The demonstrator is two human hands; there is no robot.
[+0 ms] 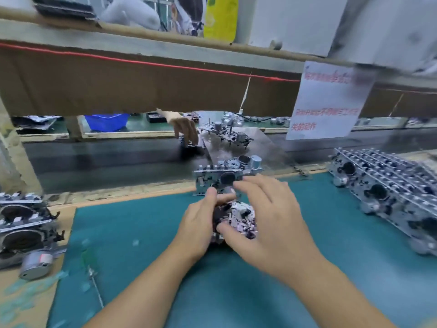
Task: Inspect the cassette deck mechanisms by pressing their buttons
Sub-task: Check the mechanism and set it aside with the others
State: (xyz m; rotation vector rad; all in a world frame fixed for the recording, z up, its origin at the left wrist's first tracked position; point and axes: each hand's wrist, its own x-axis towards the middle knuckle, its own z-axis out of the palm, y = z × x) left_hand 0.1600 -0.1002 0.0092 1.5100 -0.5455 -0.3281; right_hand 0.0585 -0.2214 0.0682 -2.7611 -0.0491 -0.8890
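Hands meet over one cassette deck mechanism (238, 220) lying on the green mat (142, 256) of the tabletop. Left hand (197, 228) has a grip on its left side, fingers curled round it. Right hand (269, 221) hovers over it with fingers spread and thumb touching its near edge; motion blur hides whether a button is pressed. Just behind stands another mechanism (227, 176), upright. A stacked row of mechanisms (387, 195) lies to the right, two more (23, 223) at far left. Inspection looks midway, many units apparently remaining.
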